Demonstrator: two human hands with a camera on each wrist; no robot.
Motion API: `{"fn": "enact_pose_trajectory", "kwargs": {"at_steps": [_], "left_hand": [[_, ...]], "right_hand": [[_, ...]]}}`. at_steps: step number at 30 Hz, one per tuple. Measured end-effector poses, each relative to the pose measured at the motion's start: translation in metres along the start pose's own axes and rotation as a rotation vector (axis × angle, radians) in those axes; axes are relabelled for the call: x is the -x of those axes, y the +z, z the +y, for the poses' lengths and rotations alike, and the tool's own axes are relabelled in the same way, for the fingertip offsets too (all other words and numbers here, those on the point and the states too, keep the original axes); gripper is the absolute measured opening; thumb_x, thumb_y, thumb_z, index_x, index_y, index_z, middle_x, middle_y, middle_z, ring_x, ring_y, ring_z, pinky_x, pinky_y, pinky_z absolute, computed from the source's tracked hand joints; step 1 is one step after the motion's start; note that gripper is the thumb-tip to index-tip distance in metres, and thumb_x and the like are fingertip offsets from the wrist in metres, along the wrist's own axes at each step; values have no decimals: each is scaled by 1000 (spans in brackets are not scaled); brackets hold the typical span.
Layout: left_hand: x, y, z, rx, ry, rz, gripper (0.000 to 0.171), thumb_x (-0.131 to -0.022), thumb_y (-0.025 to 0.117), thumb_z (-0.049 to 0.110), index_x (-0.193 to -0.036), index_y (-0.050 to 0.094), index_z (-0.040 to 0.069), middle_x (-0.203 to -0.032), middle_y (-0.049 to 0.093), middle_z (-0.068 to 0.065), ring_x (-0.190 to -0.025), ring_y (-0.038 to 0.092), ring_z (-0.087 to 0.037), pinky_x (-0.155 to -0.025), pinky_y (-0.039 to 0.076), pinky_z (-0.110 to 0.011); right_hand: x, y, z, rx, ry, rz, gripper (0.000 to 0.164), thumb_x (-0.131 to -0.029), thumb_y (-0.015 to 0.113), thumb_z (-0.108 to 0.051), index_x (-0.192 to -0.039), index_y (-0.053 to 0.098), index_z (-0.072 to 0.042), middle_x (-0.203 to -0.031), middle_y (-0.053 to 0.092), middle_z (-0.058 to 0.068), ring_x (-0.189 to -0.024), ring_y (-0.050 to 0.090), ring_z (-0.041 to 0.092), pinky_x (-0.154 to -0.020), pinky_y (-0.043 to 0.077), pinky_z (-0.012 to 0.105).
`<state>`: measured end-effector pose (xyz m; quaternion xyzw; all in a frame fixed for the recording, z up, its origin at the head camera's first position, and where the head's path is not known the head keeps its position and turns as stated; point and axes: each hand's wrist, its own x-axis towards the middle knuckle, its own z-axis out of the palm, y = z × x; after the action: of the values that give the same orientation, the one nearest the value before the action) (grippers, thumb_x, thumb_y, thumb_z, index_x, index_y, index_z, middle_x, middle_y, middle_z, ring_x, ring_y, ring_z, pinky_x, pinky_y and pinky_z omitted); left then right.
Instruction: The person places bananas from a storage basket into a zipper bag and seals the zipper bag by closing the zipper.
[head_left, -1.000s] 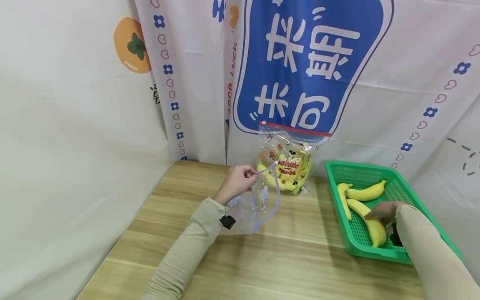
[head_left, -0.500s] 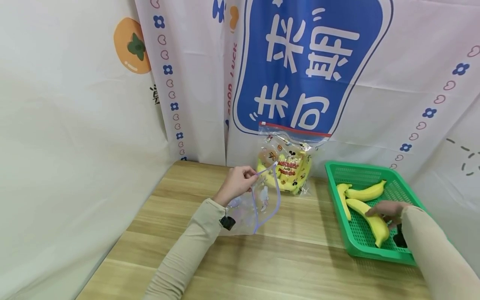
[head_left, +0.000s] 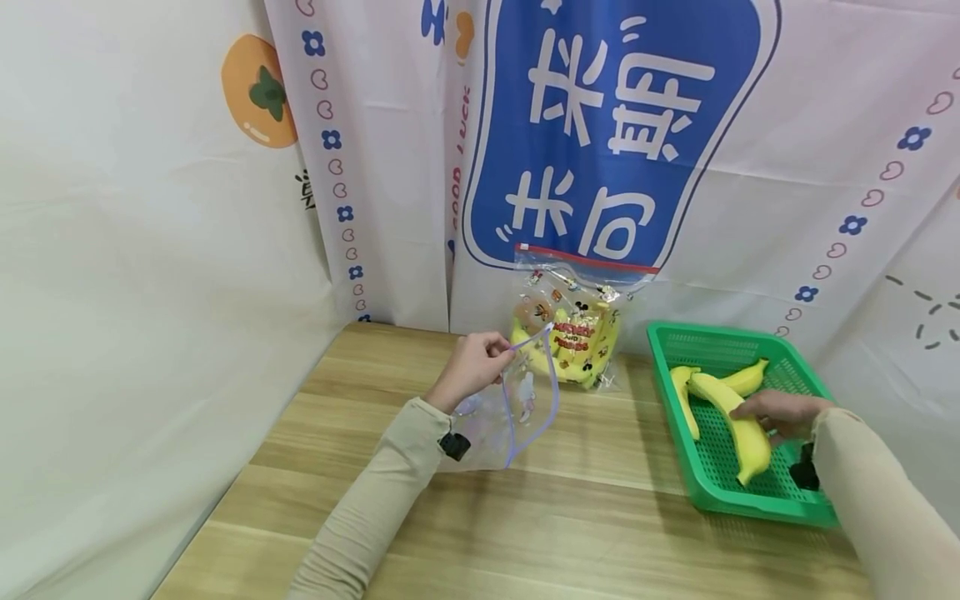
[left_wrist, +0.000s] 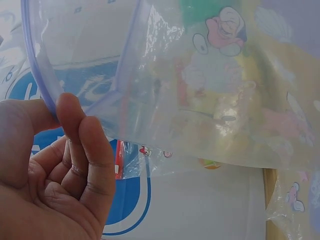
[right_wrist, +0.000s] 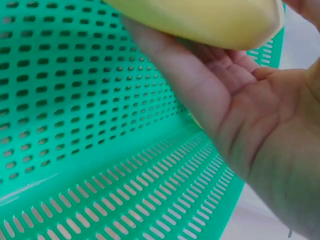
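My left hand (head_left: 477, 364) pinches the purple-edged mouth of a clear zip bag (head_left: 483, 429); in the left wrist view, thumb and fingers meet on the purple rim (left_wrist: 31, 55), and cartoon prints show on the film. The bag's mouth gapes toward the right. At the right, my right hand (head_left: 780, 412) grips a yellow banana (head_left: 750, 446) in the green basket (head_left: 701, 492). The right wrist view shows that banana (right_wrist: 215, 22) across the fingers, raised off the basket floor. Two more bananas lie in the basket, one along the left wall (head_left: 683, 400), another behind the held banana (head_left: 747, 379).
Behind the open bag, a red-topped zip bag (head_left: 585, 333) with yellow bananas inside leans on the printed curtain (head_left: 397, 167). The wooden table (head_left: 585, 533) stretches in front, bounded by a white cloth (head_left: 150, 333) at the left.
My right hand has closed round the front banana and lifted it a little; the banana now overlaps the one behind. The left hand and its bag stay put.
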<state>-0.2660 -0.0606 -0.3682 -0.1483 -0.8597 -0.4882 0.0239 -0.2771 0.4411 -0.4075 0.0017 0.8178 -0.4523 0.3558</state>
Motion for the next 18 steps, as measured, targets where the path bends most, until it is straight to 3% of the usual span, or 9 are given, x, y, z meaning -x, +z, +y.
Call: {"fn": "enact_pose_trajectory", "kwargs": {"at_steps": [4,8,13,18], "left_hand": [[1,0,0,1,-7,0,14,-91,62,16,-95,68,4,-80,66,-15,-54,60,-15,-48,48,-24],[1,-1,-1,0,-9,4,13,-91,62,16,-95,68,4,-74,64,-7,-55,60,-16,-49,49,-24],[1,-2,-1,10,-17,5,13,-91,63,15,-95,68,4,-71,63,-3,-55,60,-16,-49,49,-24],[1,-1,-2,18,-20,11,13,-91,63,16,-95,68,5,-72,63,-3,-55,60,-16,-49,49,-25]], "right_hand": [[1,-3,-9,-67,-79,-27,41,-99,45,-19,-120,34,13,-97,63,13,-89,64,28,-78,53,45],[3,-5,-20,-134,-135,-18,51,-101,42,-18,-129,16,15,-99,62,13,-90,64,28,-80,52,47],[7,-4,-31,-146,-196,-21,68,-102,39,-19,-141,-8,13,-105,60,14,-93,63,28,-82,50,50],[8,-1,-42,-159,-255,-49,69,-103,36,-17,-142,-13,11,-108,58,14,-93,64,28,-82,51,49]]}}
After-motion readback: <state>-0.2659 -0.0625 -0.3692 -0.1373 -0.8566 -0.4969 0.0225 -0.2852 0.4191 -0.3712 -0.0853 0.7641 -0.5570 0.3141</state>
